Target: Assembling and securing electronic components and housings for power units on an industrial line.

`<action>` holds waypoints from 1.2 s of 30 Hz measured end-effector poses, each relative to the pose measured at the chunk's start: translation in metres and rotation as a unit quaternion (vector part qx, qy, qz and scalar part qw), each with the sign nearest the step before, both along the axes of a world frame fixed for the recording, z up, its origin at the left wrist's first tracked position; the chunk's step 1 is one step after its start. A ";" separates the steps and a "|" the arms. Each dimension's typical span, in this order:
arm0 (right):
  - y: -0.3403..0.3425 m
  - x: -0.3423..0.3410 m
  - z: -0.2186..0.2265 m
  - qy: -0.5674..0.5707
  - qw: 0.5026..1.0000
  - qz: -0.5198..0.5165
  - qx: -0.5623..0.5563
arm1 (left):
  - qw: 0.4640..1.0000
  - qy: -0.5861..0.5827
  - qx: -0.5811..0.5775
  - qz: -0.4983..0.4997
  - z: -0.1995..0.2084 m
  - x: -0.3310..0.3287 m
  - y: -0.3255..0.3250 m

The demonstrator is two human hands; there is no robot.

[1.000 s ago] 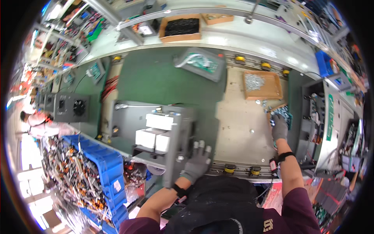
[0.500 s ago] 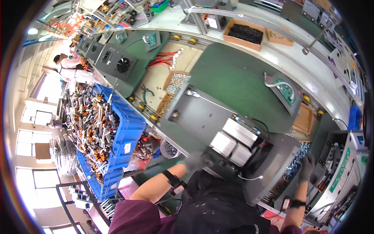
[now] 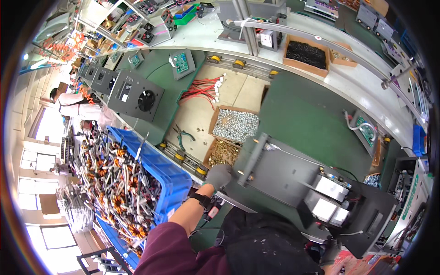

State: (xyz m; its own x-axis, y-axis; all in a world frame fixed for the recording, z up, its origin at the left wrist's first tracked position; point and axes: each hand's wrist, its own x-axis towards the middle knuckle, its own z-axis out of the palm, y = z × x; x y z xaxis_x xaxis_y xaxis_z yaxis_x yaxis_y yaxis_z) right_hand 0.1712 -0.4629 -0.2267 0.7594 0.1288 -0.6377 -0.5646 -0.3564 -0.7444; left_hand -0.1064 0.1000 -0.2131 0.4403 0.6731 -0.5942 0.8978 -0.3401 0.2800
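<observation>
My left hand (image 3: 219, 177), in a grey glove, is at the near edge of a cardboard box of brass-coloured small parts (image 3: 222, 154). Its fingers are bunched, and I cannot make out what they hold. Beside that hand lies a grey metal chassis (image 3: 275, 176) on a green board (image 3: 311, 123). Silver blocks (image 3: 324, 207) and wiring sit at the chassis's right end, by an upright dark panel (image 3: 369, 220). My right hand (image 3: 330, 252), also gloved, is low beside that panel at the bench's near edge; its fingers are blurred and partly hidden.
Silver fasteners fill a second box (image 3: 234, 124); green-handled pliers (image 3: 182, 136) and red wires (image 3: 201, 89) lie nearby. A blue crate (image 3: 176, 183) heaped with wired coils stands at the left. Housings with fans (image 3: 146, 101) line the bench farther off, with a person (image 3: 75, 103) beyond.
My left hand has gone from the chassis's near side to the brass parts box. My right hand has dropped from the blue-silver parts at right to the near edge. The view has shifted left.
</observation>
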 end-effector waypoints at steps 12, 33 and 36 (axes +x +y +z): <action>0.161 -0.083 0.074 0.004 0.999 0.029 -0.023 | 0.946 0.056 0.112 0.299 -0.043 0.038 0.288; 0.293 -0.058 0.153 -0.178 0.970 0.167 0.026 | 0.908 -0.277 0.047 0.311 0.011 0.050 0.264; 0.345 -0.058 0.163 -0.203 0.945 0.256 -0.001 | 0.939 -0.321 0.010 0.123 0.084 0.065 0.175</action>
